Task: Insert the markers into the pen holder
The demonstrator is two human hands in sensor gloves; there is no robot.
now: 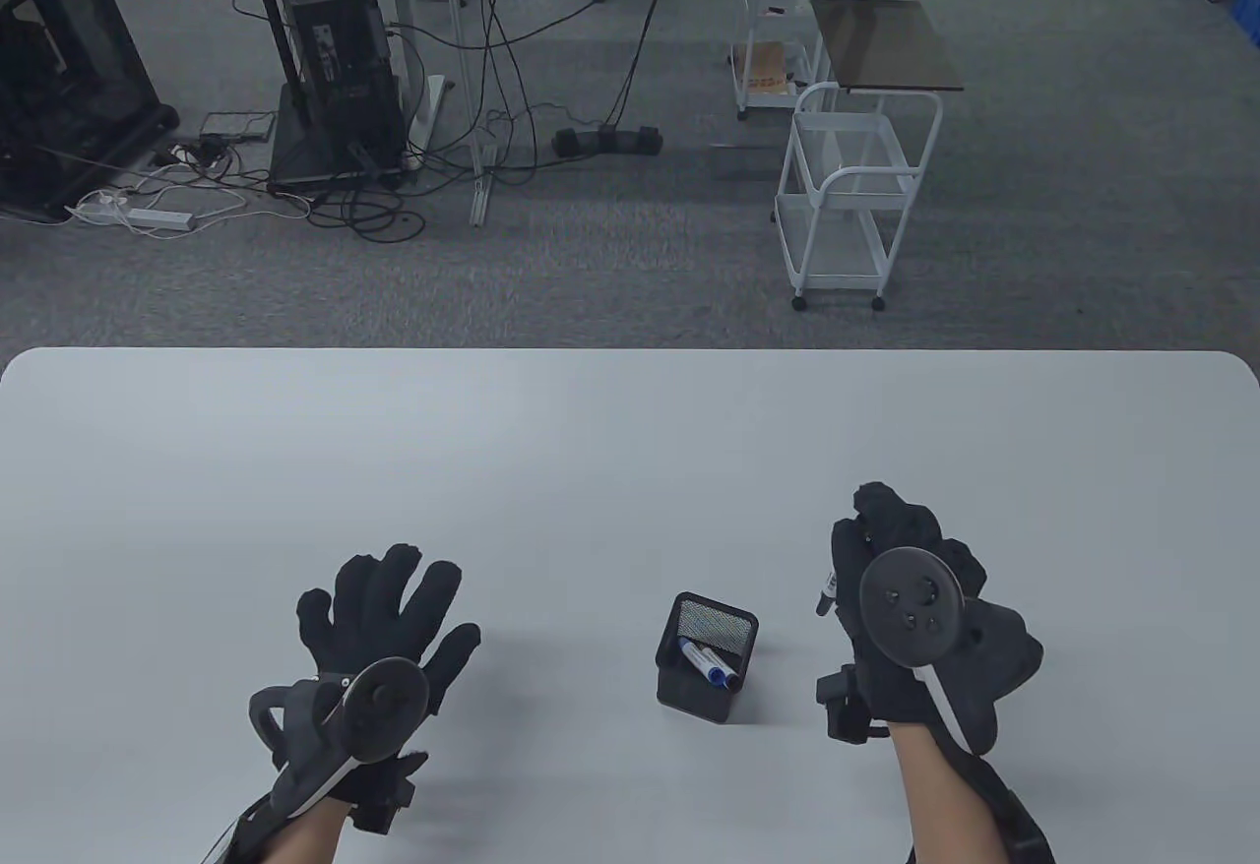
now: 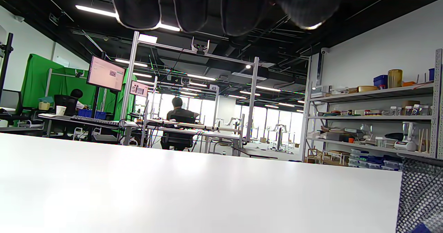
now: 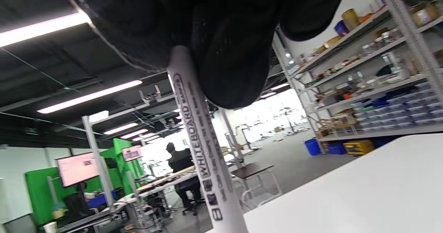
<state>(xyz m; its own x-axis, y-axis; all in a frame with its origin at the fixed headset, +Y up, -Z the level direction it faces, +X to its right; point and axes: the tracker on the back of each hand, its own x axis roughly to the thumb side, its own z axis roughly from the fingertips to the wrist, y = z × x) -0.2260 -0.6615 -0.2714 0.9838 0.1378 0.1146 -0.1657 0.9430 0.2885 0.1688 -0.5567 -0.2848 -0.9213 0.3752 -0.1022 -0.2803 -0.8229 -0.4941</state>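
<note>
The black mesh square pen holder (image 1: 707,657) is standing on the white surface (image 1: 610,451) between the two hands, with a white marker with a blue cap (image 1: 709,662) lying tilted inside it. The right hand (image 1: 911,598) is gripping a white whiteboard marker (image 3: 204,150), its black end is probably pointing down-left. The left hand (image 1: 379,628) is hovering with fingers (image 1: 433,588) spread apart, holding nothing.
</note>
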